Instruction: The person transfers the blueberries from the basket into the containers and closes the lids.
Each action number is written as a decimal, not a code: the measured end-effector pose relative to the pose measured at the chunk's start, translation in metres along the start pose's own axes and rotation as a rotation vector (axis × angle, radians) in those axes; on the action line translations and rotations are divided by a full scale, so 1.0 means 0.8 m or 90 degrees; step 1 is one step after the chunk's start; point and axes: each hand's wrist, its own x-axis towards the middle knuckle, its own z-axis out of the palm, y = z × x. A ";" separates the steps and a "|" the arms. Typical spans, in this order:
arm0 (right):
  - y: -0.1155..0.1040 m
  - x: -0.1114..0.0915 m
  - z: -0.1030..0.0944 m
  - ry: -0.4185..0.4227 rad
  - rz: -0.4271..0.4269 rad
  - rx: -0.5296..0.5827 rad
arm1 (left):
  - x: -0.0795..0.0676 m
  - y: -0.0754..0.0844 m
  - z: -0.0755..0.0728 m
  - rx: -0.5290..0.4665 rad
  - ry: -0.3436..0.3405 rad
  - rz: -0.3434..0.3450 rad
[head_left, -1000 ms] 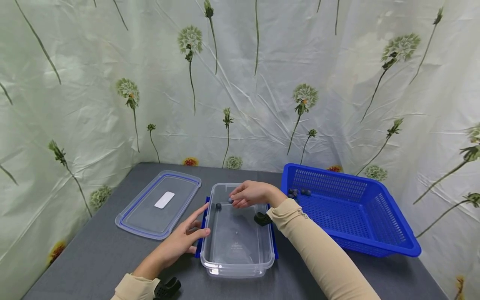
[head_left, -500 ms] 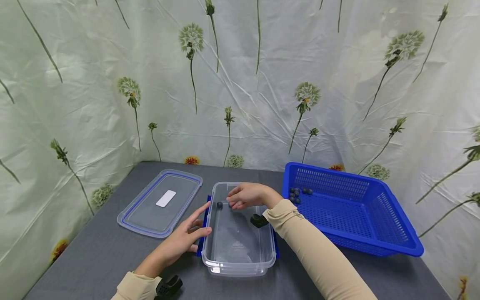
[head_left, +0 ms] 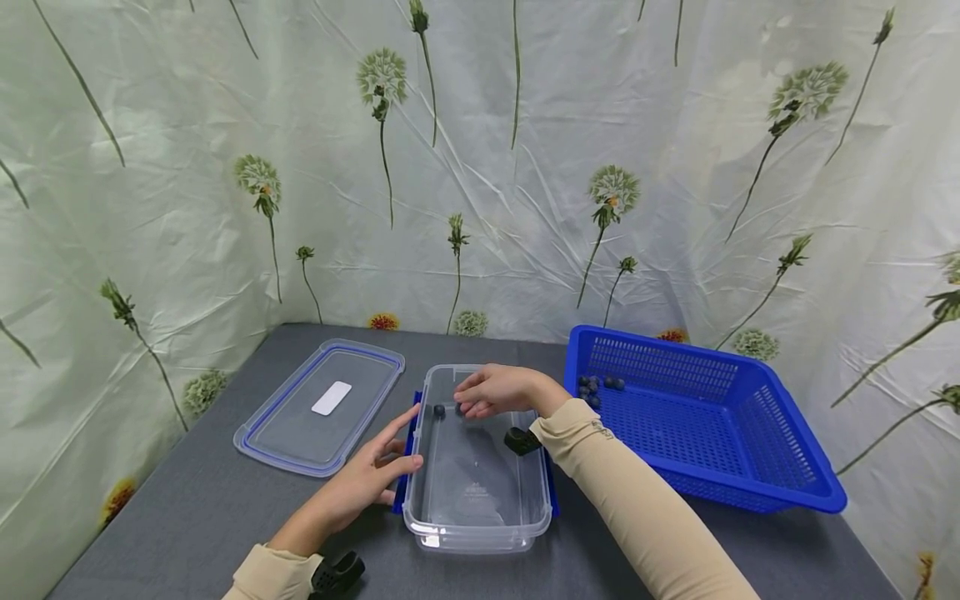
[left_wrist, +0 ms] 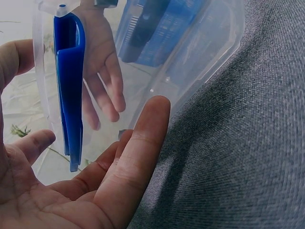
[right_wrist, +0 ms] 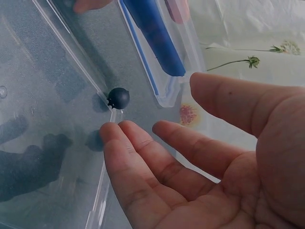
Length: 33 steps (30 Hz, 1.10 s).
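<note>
A clear plastic food container (head_left: 474, 532) with blue side clips stands uncovered on the table. My left hand (head_left: 366, 482) rests against its left side, thumb and forefinger at the rim; in the left wrist view, fairly straight fingers (left_wrist: 143, 143) lie by the blue clip (left_wrist: 69, 90). Over the container's far half is my right hand (head_left: 501, 390), palm facing inward. Its fingers (right_wrist: 128, 176) look loose and apart from the thumb, nothing gripped between them. One blueberry (head_left: 438, 411) lies near the far left corner of the container. Another dark berry (head_left: 459, 409) is partly hidden by the right fingertips.
The container's clear lid (head_left: 288, 437), with a blue seal and white label, lies flat to the left. On the right, a blue perforated basket (head_left: 780, 493) holds several blueberries (head_left: 590, 392) in its left corner. A flowered curtain (head_left: 480, 183) hangs behind the grey table.
My right hand has dipped slightly into the container and let go of the blueberry it pinched earlier. My left hand has stayed at the container's side. The head view shifted slightly.
</note>
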 end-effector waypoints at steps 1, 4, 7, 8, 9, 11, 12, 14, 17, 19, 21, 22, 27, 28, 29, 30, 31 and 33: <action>0.000 -0.001 -0.001 0.001 -0.003 0.000 | 0.000 0.000 0.000 0.000 0.000 0.001; 0.001 -0.005 -0.005 -0.003 -0.012 -0.002 | 0.000 -0.001 0.000 -0.001 -0.003 0.005; 0.001 -0.009 -0.008 -0.006 -0.021 -0.002 | 0.000 -0.001 0.000 -0.003 -0.005 0.008; 0.001 -0.010 -0.010 -0.011 -0.022 -0.002 | 0.000 -0.001 0.000 -0.005 -0.006 0.008; 0.001 -0.011 -0.011 -0.012 -0.023 0.000 | 0.000 -0.001 0.000 -0.005 -0.007 0.008; 0.001 -0.015 -0.014 -0.014 -0.025 0.002 | -0.001 -0.001 0.000 -0.006 -0.007 0.008; 0.001 -0.016 -0.016 -0.015 -0.027 0.005 | -0.001 -0.001 0.000 -0.006 -0.007 0.008; 0.001 -0.021 -0.019 -0.016 -0.029 0.013 | -0.001 -0.001 0.000 -0.008 -0.007 0.008; 0.003 -0.028 -0.026 -0.014 -0.034 0.015 | -0.001 -0.002 0.000 -0.008 -0.007 0.010; 0.006 -0.034 -0.030 -0.009 -0.038 0.010 | -0.001 -0.002 0.000 -0.008 -0.008 0.012; 0.008 -0.039 -0.035 -0.003 -0.042 0.005 | -0.001 -0.002 0.000 -0.008 -0.010 0.015; 0.009 -0.042 -0.038 -0.002 -0.044 0.004 | -0.001 -0.002 0.000 -0.009 -0.012 0.017; 0.013 -0.055 -0.050 0.004 -0.057 0.019 | -0.001 -0.002 -0.001 -0.012 -0.021 0.022; 0.014 -0.057 -0.052 0.002 -0.058 0.026 | -0.001 -0.002 -0.001 -0.012 -0.021 0.021; 0.014 -0.060 -0.055 0.001 -0.061 0.031 | -0.001 -0.002 -0.001 -0.012 -0.020 0.020; 0.016 -0.063 -0.057 0.000 -0.068 0.029 | -0.002 -0.002 -0.001 -0.010 -0.018 0.019; 0.017 -0.065 -0.059 -0.001 -0.072 0.029 | -0.002 -0.002 -0.001 -0.008 -0.016 0.017; 0.019 -0.071 -0.064 0.000 -0.074 0.033 | -0.002 -0.002 0.000 -0.005 -0.012 0.013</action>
